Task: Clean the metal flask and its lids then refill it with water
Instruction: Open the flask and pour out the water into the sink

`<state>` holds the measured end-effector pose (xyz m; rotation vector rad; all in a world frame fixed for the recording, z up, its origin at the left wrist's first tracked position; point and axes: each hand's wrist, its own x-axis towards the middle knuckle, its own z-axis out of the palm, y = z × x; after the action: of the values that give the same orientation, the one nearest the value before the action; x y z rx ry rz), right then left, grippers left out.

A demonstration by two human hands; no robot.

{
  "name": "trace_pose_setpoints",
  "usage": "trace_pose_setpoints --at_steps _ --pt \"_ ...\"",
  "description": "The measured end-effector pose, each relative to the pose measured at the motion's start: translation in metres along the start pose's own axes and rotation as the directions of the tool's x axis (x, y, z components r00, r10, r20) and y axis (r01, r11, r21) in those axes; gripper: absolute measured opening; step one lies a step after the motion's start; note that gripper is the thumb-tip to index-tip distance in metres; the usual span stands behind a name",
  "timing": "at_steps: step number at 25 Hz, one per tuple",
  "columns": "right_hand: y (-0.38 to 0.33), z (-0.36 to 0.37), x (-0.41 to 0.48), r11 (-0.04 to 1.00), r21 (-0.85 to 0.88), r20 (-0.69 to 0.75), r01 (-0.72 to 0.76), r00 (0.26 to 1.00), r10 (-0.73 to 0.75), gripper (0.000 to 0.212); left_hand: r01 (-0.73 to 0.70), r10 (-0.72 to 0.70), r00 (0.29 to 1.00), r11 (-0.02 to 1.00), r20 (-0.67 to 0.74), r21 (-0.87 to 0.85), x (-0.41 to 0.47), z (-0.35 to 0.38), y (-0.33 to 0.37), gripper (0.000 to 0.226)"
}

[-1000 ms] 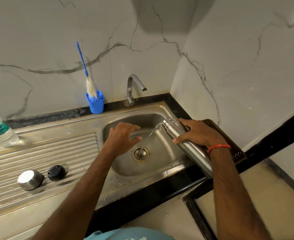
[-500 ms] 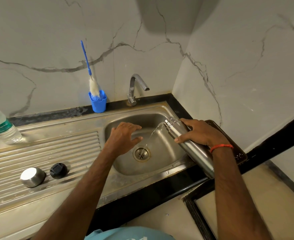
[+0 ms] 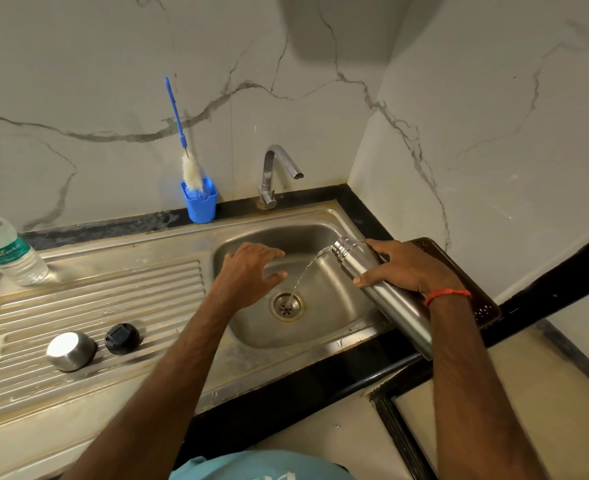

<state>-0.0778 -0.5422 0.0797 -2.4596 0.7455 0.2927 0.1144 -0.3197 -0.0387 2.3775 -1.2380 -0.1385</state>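
Base of the metal flask (image 3: 353, 259) is hidden behind the right forearm; the plastic bottle (image 3: 5, 251) is cut off at the left edge. Right hand (image 3: 403, 268) is curled round the flask's upper body, tilting its mouth down over the sink (image 3: 320, 212), and a thin water stream (image 3: 303, 271) falls to the drain (image 3: 287, 304). Left hand (image 3: 248, 271) hovers over the basin with fingers spread, holding nothing. Steel cap (image 3: 71, 346) and black lid (image 3: 122, 338) sit side by side on the drainboard (image 3: 113, 282).
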Motion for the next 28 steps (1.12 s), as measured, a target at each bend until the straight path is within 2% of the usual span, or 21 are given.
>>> trace_pose_setpoints --at_steps 5,28 --pt "0.005 0.001 0.003 1.000 -0.010 0.018 0.004 1.000 -0.004 0.080 0.002 -0.002 1.000 1.000 0.007 -0.005 0.000 0.001 0.000 0.055" --pt "0.006 0.005 -0.002 1.000 -0.011 0.040 -0.010 0.999 0.010 0.085 0.025 -0.025 0.999 1.000 0.028 0.009 -0.010 -0.002 0.009 0.050"
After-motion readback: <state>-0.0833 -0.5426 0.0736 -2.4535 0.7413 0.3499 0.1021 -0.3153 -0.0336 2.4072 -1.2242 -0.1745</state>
